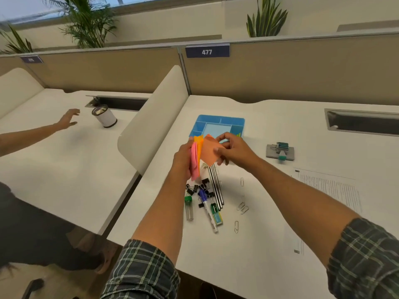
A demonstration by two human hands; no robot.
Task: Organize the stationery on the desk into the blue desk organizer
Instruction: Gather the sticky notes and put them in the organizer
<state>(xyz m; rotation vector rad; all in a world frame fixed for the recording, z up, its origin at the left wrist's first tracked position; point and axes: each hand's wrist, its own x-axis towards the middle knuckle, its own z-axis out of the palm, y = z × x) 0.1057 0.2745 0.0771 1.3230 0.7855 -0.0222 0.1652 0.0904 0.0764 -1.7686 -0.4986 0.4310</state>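
Pink-and-orange sticky notes (195,160) gripped in left hand (183,158) — right hand (234,151) pinches an orange sheet (209,153), blue organizer (216,123) at 12 o'clock.

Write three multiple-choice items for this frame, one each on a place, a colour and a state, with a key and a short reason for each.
1. Where is the blue desk organizer?
A. Beyond the hands, toward the partition
B. On the printed sheet
C. On the neighbouring desk

2. What colour is the sticky note pinched by the right hand?
A. Green
B. Orange
C. White

3. What is the left hand doing?
A. Resting flat on the desk
B. Holding a pen
C. Gripping a stack of sticky notes

Key: 1 A, the organizer lies past both hands near the desk's far edge. 2 B, the sheet between the right fingers is orange. 3 C, pink and orange notes fan out from the left hand's grip.
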